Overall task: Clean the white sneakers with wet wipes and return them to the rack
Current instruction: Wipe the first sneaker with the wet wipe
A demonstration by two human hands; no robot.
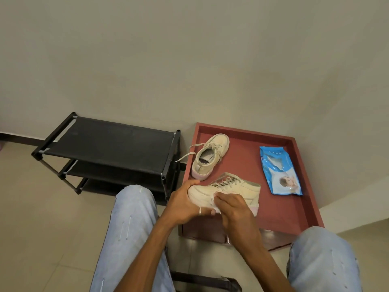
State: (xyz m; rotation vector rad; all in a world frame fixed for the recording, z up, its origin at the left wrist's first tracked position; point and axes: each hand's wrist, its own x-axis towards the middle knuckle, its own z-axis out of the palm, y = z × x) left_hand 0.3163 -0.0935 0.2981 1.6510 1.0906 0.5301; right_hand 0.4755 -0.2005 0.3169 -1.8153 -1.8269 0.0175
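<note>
My left hand [185, 204] grips the toe of a white sneaker [237, 187], held on its side above the near left corner of the red tray table [284, 207]. A crumpled white wet wipe [213, 204] sits against the sneaker's side, held there by the curled fingers of my right hand [233, 209]. The second white sneaker [210, 157] stands upright on the tray's far left, its laces trailing over the edge. A blue pack of wet wipes [280, 171] lies flat on the tray to the right. The black three-shelf shoe rack [109, 142] stands left of the tray, its shelves bare.
My knees in light blue jeans [130, 228] flank the tray's front. A plain wall rises behind the rack and tray. Beige floor tiles [42, 218] spread to the left. A dark stool frame [206, 279] shows between my legs.
</note>
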